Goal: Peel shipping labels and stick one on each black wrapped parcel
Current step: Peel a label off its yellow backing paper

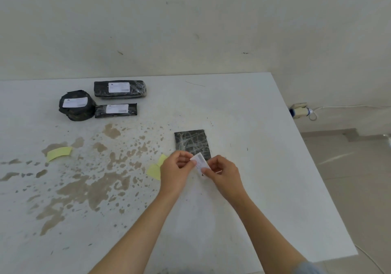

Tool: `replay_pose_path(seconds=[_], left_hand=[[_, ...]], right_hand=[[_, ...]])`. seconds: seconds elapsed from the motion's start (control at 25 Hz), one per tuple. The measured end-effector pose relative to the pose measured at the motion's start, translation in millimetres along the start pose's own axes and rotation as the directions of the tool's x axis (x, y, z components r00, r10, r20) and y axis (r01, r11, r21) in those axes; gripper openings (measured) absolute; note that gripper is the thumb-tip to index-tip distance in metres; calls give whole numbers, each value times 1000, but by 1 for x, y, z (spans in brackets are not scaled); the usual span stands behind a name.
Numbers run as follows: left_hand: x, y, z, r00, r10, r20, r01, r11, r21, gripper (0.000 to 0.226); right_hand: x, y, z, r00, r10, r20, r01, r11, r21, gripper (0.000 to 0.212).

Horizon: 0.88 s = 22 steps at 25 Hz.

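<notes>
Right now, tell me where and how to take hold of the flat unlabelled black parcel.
Take the flat parcel by its long left edge, coming from the left with the left hand: it lies flat, so only the edges offer a grip, and its top face should probably stay free for the label.

Soft, even light fills the room, bright but not harsh; its source is out of view. The white table [254, 115] looks palest toward its far right corner and greyer toward its left side. Shadows are faint: thin dark rims under the labelled parcels [77, 113] near the far edge, and weak shade beneath the forearms. The wrap of the nearest parcel [191, 141] catches pale streaks of glare. Everything is slightly soft. The label [200, 163], pinched by the left hand [174, 168] and right hand [225, 173], is smeared and its print unreadable. The wide lens bows the table's far edge and splays its right edge.
</notes>
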<state>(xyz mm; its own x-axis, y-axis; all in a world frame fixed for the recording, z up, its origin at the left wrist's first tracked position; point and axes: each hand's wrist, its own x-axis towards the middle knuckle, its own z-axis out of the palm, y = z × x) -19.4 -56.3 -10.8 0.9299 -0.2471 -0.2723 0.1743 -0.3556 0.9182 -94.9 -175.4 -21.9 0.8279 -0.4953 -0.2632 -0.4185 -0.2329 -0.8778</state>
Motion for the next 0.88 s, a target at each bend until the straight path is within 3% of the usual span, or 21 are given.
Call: replay_pose_path(seconds=[0.12,0.24,0.4,0.56,0.88], left_hand=[[6,21,-26,998,-6,-62,-2,991,-133,19],[7,44,-46,997,6,-77,-24,971,-237,17],[15,62,-72,994,103,-21,-105,968,-230,19],[19,66,-89,983,157,97,-135,971,-199,24],[20,62,-87,974,184,131,-161,972,-168,17]], right_hand=[[12,-38,2,999,-45,5,43,984,175,9],[17,-72,10,988,-78,131,27,935,353,8],[24,-94,14,971,-109,214,-12,869,494,18],[28,-106,16,951,-121,284,-70,812,579,18],[26,-98,16,937,-80,339,-163,760,629,16]])
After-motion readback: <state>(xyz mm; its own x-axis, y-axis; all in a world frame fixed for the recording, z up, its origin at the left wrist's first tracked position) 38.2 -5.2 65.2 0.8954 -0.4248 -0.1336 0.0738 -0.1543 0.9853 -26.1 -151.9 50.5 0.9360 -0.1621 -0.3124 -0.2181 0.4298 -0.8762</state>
